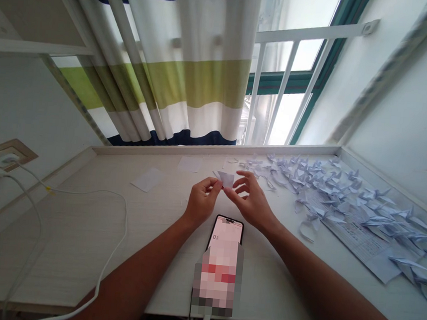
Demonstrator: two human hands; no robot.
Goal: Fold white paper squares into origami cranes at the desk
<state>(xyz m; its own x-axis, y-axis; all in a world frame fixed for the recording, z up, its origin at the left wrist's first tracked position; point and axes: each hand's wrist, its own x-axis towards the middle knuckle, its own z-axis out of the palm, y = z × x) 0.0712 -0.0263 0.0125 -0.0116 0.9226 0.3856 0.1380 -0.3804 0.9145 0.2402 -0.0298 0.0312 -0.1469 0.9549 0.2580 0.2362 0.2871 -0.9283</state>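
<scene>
My left hand (204,199) pinches a small folded piece of white paper (226,180) between thumb and fingertips, just above the phone. The paper has a flat, pointed shape, with a thin tip toward the left. From the other side, my right hand (252,198) comes close, its thumb at the paper's lower edge and its other fingers curved and spread apart beside it. Whether the right fingertips press on the paper is hard to make out. Below both hands lies a phone (224,235) with its screen lit and partly blurred out.
Many folded paper cranes (319,182) cover the desk's right side, some on a printed sheet (359,247). Flat paper pieces (147,179) lie at the left back. A white cable (125,222) crosses the desk from a wall socket (8,157) and over my left forearm. A curtain (201,79) hangs behind.
</scene>
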